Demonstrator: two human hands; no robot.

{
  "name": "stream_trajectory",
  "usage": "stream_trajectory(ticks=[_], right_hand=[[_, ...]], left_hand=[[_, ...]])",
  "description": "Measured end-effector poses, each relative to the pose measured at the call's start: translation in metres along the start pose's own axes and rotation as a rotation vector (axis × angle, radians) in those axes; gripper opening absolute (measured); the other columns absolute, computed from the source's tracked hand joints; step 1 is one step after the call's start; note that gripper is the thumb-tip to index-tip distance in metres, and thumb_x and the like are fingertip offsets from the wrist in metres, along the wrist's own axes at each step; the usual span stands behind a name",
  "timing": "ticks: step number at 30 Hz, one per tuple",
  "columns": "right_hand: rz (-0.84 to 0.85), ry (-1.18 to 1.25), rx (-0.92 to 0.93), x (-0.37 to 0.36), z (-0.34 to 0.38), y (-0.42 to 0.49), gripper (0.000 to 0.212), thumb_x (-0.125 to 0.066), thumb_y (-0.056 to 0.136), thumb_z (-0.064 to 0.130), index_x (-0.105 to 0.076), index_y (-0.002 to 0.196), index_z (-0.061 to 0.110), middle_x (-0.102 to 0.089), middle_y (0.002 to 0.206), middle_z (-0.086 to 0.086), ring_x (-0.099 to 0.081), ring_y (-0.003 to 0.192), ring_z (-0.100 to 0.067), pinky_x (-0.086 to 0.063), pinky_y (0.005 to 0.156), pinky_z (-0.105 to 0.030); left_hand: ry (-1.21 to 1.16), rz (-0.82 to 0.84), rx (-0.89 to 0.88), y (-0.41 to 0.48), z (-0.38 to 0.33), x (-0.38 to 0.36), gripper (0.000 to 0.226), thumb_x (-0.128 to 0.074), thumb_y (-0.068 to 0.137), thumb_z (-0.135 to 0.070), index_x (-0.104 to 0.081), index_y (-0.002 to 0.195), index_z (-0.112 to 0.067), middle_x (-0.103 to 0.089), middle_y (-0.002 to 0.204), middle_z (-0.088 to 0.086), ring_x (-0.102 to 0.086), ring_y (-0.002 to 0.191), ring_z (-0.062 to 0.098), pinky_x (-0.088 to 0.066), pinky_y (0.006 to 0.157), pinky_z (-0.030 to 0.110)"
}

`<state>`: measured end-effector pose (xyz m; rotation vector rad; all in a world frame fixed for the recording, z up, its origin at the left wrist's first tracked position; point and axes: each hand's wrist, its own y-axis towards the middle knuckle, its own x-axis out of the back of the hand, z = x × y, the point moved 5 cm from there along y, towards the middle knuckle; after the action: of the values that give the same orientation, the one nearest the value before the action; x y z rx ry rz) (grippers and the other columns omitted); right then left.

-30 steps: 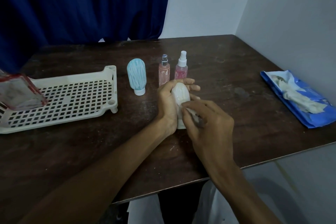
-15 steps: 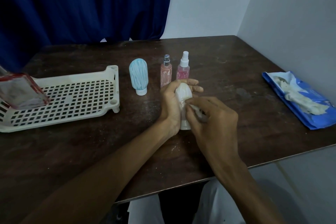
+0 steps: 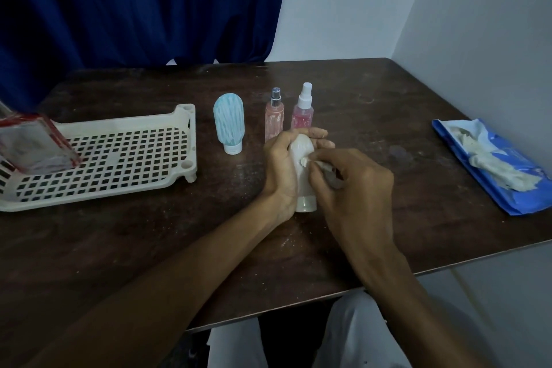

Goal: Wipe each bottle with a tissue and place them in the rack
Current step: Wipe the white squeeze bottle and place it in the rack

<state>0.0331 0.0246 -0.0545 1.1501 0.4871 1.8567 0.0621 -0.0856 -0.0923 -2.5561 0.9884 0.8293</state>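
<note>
Wiping continued on white bottle (image 3: 303,155).
Bottle is gripped by left hand (image 3: 279,170) right of rack (image 3: 119,158); tissue (image 3: 316,163), pinched by right hand (image 3: 352,188), has been moved upward.

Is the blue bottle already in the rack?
No, the blue bottle stands on the table, right of the rack.

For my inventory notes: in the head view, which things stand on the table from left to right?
Cream perforated plastic rack → pale blue upside-down squeeze bottle → slim pink spray bottle → round pink spray bottle → blue tissue packet.
</note>
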Motion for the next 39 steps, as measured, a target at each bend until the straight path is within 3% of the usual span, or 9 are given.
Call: stream_trajectory(ticks=[3, 7, 10, 16, 22, 27, 30, 35, 39], right_hand=[[-0.001, 0.022, 0.002, -0.005, 0.004, 0.002, 0.011, -0.075, 0.082, 0.003, -0.076, 0.092, 0.006, -0.072, 0.089, -0.006, -0.068, 0.078, -0.014, -0.051, 0.069, -0.023], [0.059, 0.05, 0.043, -0.006, 0.008, -0.012, 0.009, -0.073, 0.082, 0.007, -0.076, 0.09, 0.008, -0.072, 0.088, -0.005, -0.067, 0.079, -0.015, -0.051, 0.069, -0.025], [0.05, 0.028, 0.03, 0.001, 0.003, -0.017, 0.012, -0.076, 0.081, 0.006, -0.077, 0.092, 0.01, -0.073, 0.09, -0.003, -0.068, 0.08, -0.013, -0.051, 0.071, -0.02], [-0.005, -0.007, 0.01, -0.002, 0.002, 0.0, 0.017, -0.075, 0.082, 0.001, -0.077, 0.097, 0.007, -0.073, 0.093, -0.007, -0.067, 0.081, -0.012, -0.04, 0.077, -0.002], [0.047, 0.03, 0.077, 0.002, 0.005, -0.02, 0.01, -0.074, 0.082, 0.008, -0.079, 0.091, 0.01, -0.072, 0.092, -0.002, -0.067, 0.081, -0.01, -0.05, 0.072, -0.013], [-0.008, 0.026, 0.009, 0.004, -0.002, -0.007, 0.016, -0.078, 0.082, 0.003, -0.077, 0.096, 0.011, -0.073, 0.093, -0.002, -0.065, 0.081, -0.004, -0.047, 0.075, -0.005], [-0.014, 0.044, 0.019, -0.002, 0.003, -0.003, 0.014, -0.076, 0.083, 0.002, -0.077, 0.095, 0.009, -0.074, 0.089, -0.004, -0.068, 0.08, -0.011, -0.051, 0.072, -0.017], [0.041, 0.032, 0.07, -0.001, 0.007, -0.02, 0.01, -0.076, 0.083, 0.007, -0.078, 0.092, 0.008, -0.073, 0.089, -0.005, -0.069, 0.08, -0.015, -0.051, 0.072, -0.02], [0.023, 0.023, 0.002, 0.008, -0.003, -0.018, 0.011, -0.076, 0.084, 0.008, -0.077, 0.094, 0.012, -0.074, 0.092, -0.001, -0.067, 0.082, -0.007, -0.047, 0.075, -0.009]], left_hand=[[-0.019, 0.006, 0.015, -0.001, 0.0, 0.0, 0.038, -0.033, 0.097, -0.019, -0.065, 0.088, 0.001, -0.067, 0.071, 0.012, -0.064, 0.063, 0.019, -0.053, 0.06, 0.027], [-0.001, -0.033, 0.029, 0.0, 0.001, 0.002, 0.038, -0.035, 0.094, -0.019, -0.067, 0.091, 0.001, -0.069, 0.072, 0.012, -0.059, 0.055, 0.018, -0.05, 0.057, 0.026], [0.009, -0.024, 0.023, 0.0, 0.001, 0.001, 0.039, -0.034, 0.094, -0.019, -0.067, 0.092, 0.002, -0.069, 0.073, 0.012, -0.054, 0.053, 0.017, -0.047, 0.055, 0.027], [-0.026, 0.038, 0.03, -0.003, 0.001, -0.001, 0.038, -0.034, 0.096, -0.019, -0.064, 0.097, 0.004, -0.067, 0.075, 0.013, -0.064, 0.064, 0.021, -0.054, 0.061, 0.028], [-0.003, -0.028, 0.022, 0.003, 0.005, 0.002, 0.037, -0.037, 0.093, -0.019, -0.069, 0.091, 0.001, -0.069, 0.077, 0.014, -0.054, 0.051, 0.017, -0.046, 0.054, 0.027], [-0.034, 0.043, 0.057, 0.001, 0.005, 0.0, 0.038, -0.037, 0.096, -0.022, -0.066, 0.099, 0.001, -0.067, 0.077, 0.013, -0.057, 0.058, 0.02, -0.051, 0.054, 0.027], [-0.06, 0.042, 0.067, 0.0, 0.005, 0.0, 0.037, -0.037, 0.096, -0.022, -0.066, 0.099, 0.002, -0.066, 0.076, 0.013, -0.061, 0.062, 0.021, -0.052, 0.059, 0.027], [-0.019, -0.011, 0.049, 0.005, 0.007, 0.004, 0.039, -0.039, 0.095, -0.022, -0.071, 0.094, -0.001, -0.069, 0.077, 0.012, -0.055, 0.051, 0.016, -0.047, 0.055, 0.026], [-0.011, 0.014, 0.061, 0.004, 0.009, -0.003, 0.038, -0.038, 0.096, -0.021, -0.069, 0.094, -0.001, -0.068, 0.074, 0.011, -0.05, 0.051, 0.015, -0.042, 0.052, 0.028]])
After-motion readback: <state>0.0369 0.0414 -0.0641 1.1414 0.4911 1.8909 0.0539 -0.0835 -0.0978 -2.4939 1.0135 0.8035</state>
